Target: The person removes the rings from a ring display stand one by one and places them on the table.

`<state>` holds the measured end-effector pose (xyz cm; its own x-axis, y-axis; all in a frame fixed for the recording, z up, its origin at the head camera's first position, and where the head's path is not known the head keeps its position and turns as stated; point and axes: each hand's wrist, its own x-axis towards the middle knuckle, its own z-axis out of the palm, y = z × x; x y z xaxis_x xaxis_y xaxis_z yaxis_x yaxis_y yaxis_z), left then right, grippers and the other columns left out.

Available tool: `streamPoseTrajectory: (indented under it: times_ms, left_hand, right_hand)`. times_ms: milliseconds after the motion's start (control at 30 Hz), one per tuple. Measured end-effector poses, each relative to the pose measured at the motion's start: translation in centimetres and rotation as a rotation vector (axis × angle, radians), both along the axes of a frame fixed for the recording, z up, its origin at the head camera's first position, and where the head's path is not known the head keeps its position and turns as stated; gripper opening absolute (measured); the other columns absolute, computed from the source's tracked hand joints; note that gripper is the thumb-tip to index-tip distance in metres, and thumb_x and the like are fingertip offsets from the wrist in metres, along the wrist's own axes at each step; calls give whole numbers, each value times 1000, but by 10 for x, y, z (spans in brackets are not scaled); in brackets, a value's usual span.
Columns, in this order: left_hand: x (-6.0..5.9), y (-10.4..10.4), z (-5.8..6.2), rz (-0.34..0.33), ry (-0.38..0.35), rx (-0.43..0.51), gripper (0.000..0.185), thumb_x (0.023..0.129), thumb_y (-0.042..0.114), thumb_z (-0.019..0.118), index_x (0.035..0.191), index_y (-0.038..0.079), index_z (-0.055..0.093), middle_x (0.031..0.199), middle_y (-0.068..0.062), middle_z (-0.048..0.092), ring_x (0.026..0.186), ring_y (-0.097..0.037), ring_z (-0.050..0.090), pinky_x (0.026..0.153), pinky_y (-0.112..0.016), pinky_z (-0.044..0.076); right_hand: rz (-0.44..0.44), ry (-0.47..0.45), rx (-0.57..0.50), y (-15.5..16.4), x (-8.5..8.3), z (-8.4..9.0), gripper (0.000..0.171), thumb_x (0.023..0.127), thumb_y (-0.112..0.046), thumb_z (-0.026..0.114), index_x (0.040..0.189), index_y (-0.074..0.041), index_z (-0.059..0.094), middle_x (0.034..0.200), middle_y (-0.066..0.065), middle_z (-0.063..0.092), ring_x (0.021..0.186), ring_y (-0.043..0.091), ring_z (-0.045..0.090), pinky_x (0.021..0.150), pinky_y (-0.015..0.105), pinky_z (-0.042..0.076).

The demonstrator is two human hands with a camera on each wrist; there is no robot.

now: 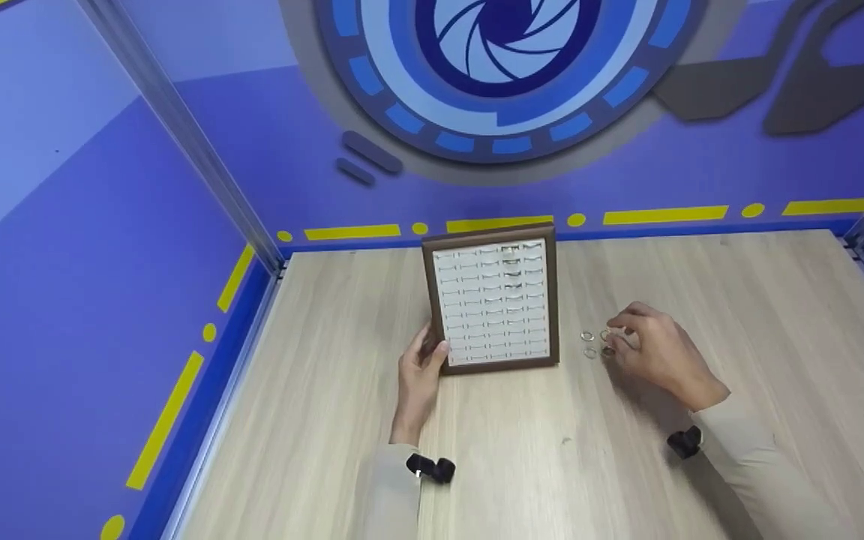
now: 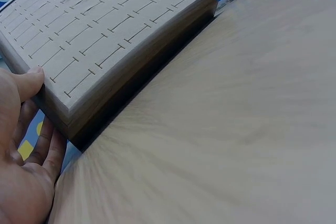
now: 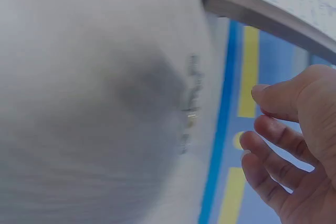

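A brown-framed ring tray (image 1: 492, 304) with a white slotted insert lies on the wooden table (image 1: 477, 450). A few rings (image 1: 511, 259) sit in its far slots. My left hand (image 1: 432, 351) grips the tray's near left corner. In the left wrist view its thumb (image 2: 29, 80) lies on the insert's edge and its fingers (image 2: 44, 142) curl down the side of the tray (image 2: 105, 40). Some small loose rings (image 1: 589, 343) lie just right of the tray. My right hand (image 1: 619, 337) hovers over them with fingers loosely curled. The right wrist view shows that hand (image 3: 260, 116) holding nothing and the rings (image 3: 191, 95) blurred beside it.
Blue walls with yellow stripes (image 1: 664, 215) enclose the table at the back and left. A metal post (image 1: 192, 142) rises at the back left corner. Bare wood stretches in front of both hands and far to the right.
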<state>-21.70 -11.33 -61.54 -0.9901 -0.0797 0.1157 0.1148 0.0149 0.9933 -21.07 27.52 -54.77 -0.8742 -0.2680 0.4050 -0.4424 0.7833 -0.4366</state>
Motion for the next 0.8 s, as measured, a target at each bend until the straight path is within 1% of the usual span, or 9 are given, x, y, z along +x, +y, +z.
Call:
streamPoseTrajectory:
  times_ms: [133, 267, 400, 533, 800]
  left_hand:
    - [-1, 0, -2, 0, 6, -4, 61, 106, 16, 68, 160, 0, 45, 149, -21, 62, 140, -35, 58, 121, -44, 47]
    - [-2, 0, -2, 1, 17, 9, 60, 105, 14, 68, 159, 1, 46, 147, -20, 64, 138, -34, 60, 119, -42, 49]
    - [-2, 0, 0, -8, 16, 27, 59, 105, 14, 69, 159, 4, 48, 147, -18, 64, 137, -31, 62, 117, -37, 51]
    - [-3, 1, 0, -24, 12, 44, 60, 105, 15, 68, 160, 5, 47, 149, -16, 63, 137, -30, 61, 114, -33, 52]
    - [-3, 1, -2, -34, 16, 77, 60, 106, 13, 67, 161, 6, 46, 151, -17, 62, 139, -29, 61, 116, -31, 51]
  right_hand:
    - [0, 70, -28, -7, -4, 16, 18, 87, -1, 82, 106, 1, 80, 105, 11, 75, 90, 33, 74, 70, 49, 62]
    - [8, 108, -61, -15, -7, 28, 19, 87, 1, 82, 106, 0, 79, 107, 11, 75, 90, 32, 74, 70, 49, 63]
    - [25, 122, -88, -24, -12, 34, 20, 87, 2, 83, 106, 0, 79, 107, 12, 76, 89, 32, 75, 70, 48, 64]
    - [42, 134, -105, -33, -16, 38, 19, 87, 2, 83, 106, 0, 80, 107, 12, 76, 87, 32, 75, 68, 47, 64]
    - [81, 173, -141, -52, -24, 47, 21, 86, 1, 85, 106, 3, 79, 105, 15, 75, 86, 32, 74, 65, 43, 64]
